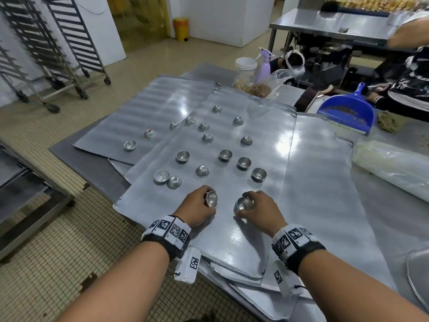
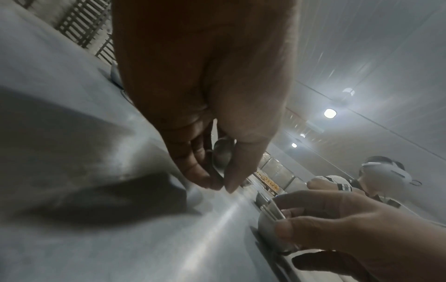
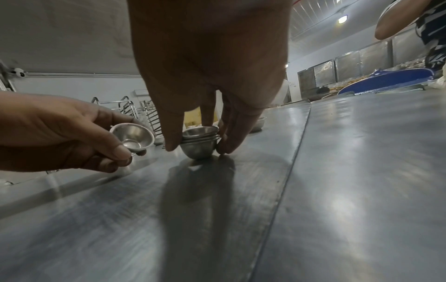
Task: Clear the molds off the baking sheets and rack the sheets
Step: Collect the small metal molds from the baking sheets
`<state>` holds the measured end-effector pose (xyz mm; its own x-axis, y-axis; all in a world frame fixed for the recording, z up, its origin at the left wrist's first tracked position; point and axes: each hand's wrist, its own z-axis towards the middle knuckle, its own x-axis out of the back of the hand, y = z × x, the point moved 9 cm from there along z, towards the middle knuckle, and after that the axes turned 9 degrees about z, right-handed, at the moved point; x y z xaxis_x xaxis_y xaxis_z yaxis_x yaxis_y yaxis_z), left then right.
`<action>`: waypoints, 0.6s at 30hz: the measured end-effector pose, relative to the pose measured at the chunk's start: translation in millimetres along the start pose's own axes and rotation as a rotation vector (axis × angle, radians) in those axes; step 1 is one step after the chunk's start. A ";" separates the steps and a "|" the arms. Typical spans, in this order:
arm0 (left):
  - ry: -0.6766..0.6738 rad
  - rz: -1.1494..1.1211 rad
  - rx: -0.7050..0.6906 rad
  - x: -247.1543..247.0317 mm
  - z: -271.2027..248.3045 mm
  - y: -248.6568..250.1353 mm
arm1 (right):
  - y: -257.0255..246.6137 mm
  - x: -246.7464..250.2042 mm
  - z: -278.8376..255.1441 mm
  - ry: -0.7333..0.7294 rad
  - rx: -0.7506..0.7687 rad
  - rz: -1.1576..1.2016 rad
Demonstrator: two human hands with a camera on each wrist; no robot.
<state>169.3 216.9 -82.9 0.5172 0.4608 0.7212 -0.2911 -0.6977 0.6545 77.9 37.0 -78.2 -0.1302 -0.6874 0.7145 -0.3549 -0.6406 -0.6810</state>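
Several small round metal molds (image 1: 225, 155) lie scattered over overlapping flat baking sheets (image 1: 308, 173) on the steel table. My left hand (image 1: 199, 206) pinches one tilted mold (image 1: 211, 199) (image 3: 133, 137) (image 2: 223, 152) just above the near sheet. My right hand (image 1: 257, 209) (image 3: 200, 147) grips a short nested stack of molds (image 1: 243, 204) (image 3: 200, 143) that rests on the sheet, thumb on one side, fingers on the other. The two hands sit side by side, a short gap between them.
Wheeled sheet racks (image 1: 58, 43) stand at the far left on the tiled floor. At the back of the table are a blue dustpan (image 1: 346, 108), a lilac spray bottle (image 1: 263, 67) and stacked white cups (image 1: 245, 63). A plastic-wrapped roll (image 1: 390, 163) lies right. Another person (image 1: 406, 73) stands at the far right.
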 end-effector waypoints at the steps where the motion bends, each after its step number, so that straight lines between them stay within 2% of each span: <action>1: 0.003 -0.013 0.008 -1.3 -0.8 1.2 | 0.6 1.1 -0.3 -0.008 0.007 0.001; 8: 0.027 -0.168 0.058 -11.5 -3.9 2.1 | 4.6 4.4 -1.4 -0.051 0.034 0.005; 18: 0.044 -0.405 0.117 -12.7 -15.3 -8.1 | 12.7 9.6 -0.3 -0.037 0.029 0.080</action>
<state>152.9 225.1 -94.0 0.5358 0.7316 0.4216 0.0233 -0.5120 0.8587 71.9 22.3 -79.9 -0.1225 -0.7485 0.6517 -0.3179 -0.5925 -0.7402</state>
